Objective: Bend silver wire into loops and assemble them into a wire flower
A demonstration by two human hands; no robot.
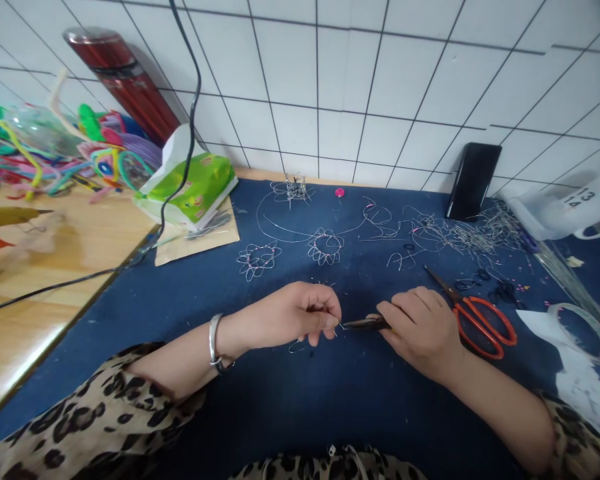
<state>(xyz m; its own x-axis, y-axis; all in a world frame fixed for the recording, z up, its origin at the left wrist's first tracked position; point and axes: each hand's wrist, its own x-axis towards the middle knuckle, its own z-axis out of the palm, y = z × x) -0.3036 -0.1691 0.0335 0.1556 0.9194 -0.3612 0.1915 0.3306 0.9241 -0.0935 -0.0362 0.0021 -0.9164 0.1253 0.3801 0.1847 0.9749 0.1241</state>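
Observation:
My left hand (pixel 307 313) pinches a thin piece of wire (pixel 341 327) between thumb and forefinger over the dark blue mat (pixel 300 407). My right hand (pixel 420 330) is wrapped round a pair of pliers (pixel 365 324), and their narrow dark jaws point left and meet the wire's end. How firmly the jaws grip it I cannot tell. Just behind my left hand lie two flower-shaped wire loops (pixel 325 247) with small pink beads. Orange-handled scissors (pixel 480 323) rest to the right of my right hand.
A heap of loose wire (pixel 473 230) lies before a leaning phone (pixel 473 180). At the right are a white mug (pixel 590 207) and a tape roll (pixel 583 330). A black cable (pixel 193 113) crosses the left side, near a green tissue pack (pixel 195 190) and red thermos (pixel 125 83).

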